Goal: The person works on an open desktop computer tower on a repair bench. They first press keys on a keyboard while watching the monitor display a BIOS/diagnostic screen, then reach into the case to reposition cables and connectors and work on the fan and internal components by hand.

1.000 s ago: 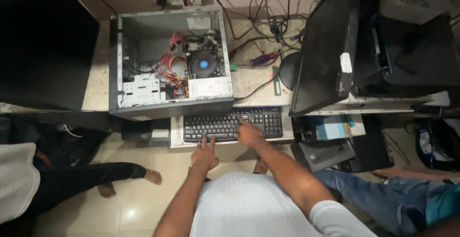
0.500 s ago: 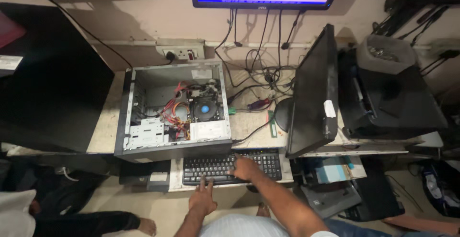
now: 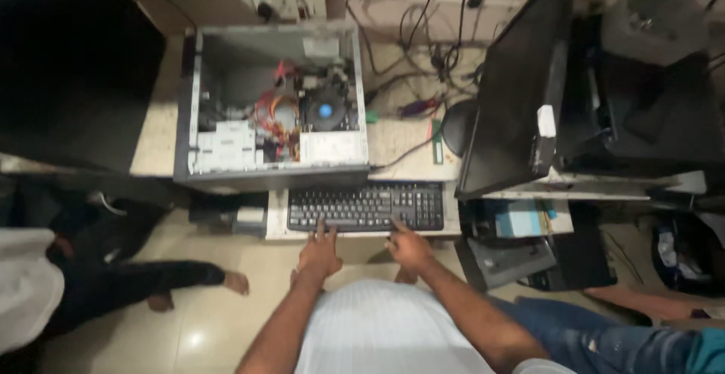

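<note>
In the head view, the black keyboard (image 3: 366, 206) lies on a pale pull-out shelf (image 3: 276, 215) just below the counter (image 3: 400, 143), square to the person and within easy reach of both forearms; that low, near placement suits typing from a seat. The left hand (image 3: 320, 251) rests at the keyboard's near edge, toward its middle, palm down, with two fingers (image 3: 321, 228) stretched forward onto the bottom row of keys and the rest loosely curled; it holds nothing. The right hand (image 3: 410, 245) sits at the near edge further right, palm down, its index finger touching the lowest keys, the others half bent and empty. Both forearms come up from the bottom of the frame and angle slightly inward, wrists nearly level with the shelf.

Behind the keyboard, on the counter, an open desktop computer case (image 3: 273, 108) lies on its side with the panel off, so that the cooler fan (image 3: 325, 111), red cables and drive bays face up; a dark monitor (image 3: 513, 94) stands to its right, seen from the back and edge; cables trail across the counter toward a wall socket (image 3: 283, 0). Another person's bare feet and dark trouser legs (image 3: 143, 279) rest on the tiled floor at the left; a leg in blue jeans (image 3: 604, 336) shows at the lower right.
</note>
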`<state>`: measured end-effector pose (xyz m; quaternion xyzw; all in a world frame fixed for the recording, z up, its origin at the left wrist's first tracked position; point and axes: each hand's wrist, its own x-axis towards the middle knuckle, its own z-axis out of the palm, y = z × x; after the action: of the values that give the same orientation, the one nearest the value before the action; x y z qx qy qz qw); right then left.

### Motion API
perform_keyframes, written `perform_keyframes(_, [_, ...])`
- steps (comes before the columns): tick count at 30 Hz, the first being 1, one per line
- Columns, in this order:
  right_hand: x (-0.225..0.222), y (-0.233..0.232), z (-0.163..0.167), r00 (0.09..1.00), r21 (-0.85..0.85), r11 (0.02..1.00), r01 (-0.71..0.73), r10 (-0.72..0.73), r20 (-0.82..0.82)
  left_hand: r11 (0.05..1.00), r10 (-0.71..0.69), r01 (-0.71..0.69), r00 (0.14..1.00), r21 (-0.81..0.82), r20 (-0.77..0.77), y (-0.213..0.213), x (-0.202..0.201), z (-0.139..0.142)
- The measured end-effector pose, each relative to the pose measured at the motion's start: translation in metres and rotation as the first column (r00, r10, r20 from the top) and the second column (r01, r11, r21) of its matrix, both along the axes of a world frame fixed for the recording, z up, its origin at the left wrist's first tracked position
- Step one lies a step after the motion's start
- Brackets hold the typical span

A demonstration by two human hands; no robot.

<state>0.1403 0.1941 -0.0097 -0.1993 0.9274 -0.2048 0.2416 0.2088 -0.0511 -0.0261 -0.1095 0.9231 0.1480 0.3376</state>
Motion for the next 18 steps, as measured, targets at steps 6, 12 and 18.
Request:
perform_keyframes(6, [0.016,0.009,0.003,0.989,0.107,0.984,0.144,-0.147,0.021,1.000,0.004,-0.003,0.999,0.023,-0.044,-0.004,0.002,-0.004])
perform_keyframes(12, [0.022,0.027,-0.004,0.975,0.072,0.974,0.216,-0.220,0.043,0.997,0.040,-0.038,0.998,0.061,-0.043,-0.008,0.007,-0.014])
perform_keyframes(18, [0.011,0.023,-0.003,0.982,0.054,0.982,0.182,-0.184,0.031,0.998,0.044,-0.043,0.999,0.050,-0.022,-0.007,0.001,-0.002])
